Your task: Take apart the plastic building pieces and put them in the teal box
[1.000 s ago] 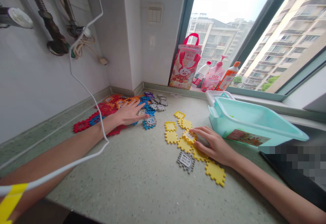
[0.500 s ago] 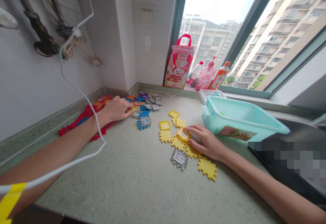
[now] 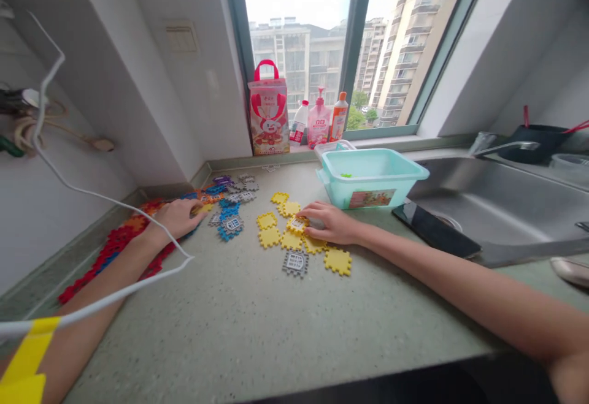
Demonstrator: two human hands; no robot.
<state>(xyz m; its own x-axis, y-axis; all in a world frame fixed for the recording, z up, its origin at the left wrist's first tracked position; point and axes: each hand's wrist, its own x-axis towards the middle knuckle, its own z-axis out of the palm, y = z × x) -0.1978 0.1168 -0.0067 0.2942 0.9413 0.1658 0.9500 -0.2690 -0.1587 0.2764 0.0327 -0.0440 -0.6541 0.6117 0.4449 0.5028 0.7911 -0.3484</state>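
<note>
A white cable [image 3: 92, 195] hangs loose across the left forearm. Along the counter's [image 3: 257, 330] left edge, against the wall, runs a strip of red tiles [image 3: 110, 247]. They are thin, flat plastic squares with toothed edges, apparently meshed into one another, which would explain the line they keep.

The left hand [image 3: 177, 217] lies palm down at the far end of that strip, its fingertips reaching into a mixed pile [image 3: 227, 198] of blue, orange, grey and purple pieces in the back left corner. Whether it pinches a piece I cannot tell.

Toward the middle the yellow tiles [image 3: 269, 237] lie flat in a close cluster of one colour, some touching by their teeth. The right hand [image 3: 329, 223] rests on them with fingers stretched out and low, gripping nothing. Its fingertips press on a yellow tile with a window print [image 3: 297, 225], likely to pin it to the speckled stone top. A grey window tile [image 3: 296, 262] lies just beside the cluster on the near side.

Behind the hand stands a smooth teal tub [image 3: 368, 177], open-topped, with a glossy dark phone [image 3: 435, 238] to its right at the rim of the steel sink [image 3: 501, 202]. A red-handled bag [image 3: 268, 110] and bottles [image 3: 319, 123] line the window ledge.
</note>
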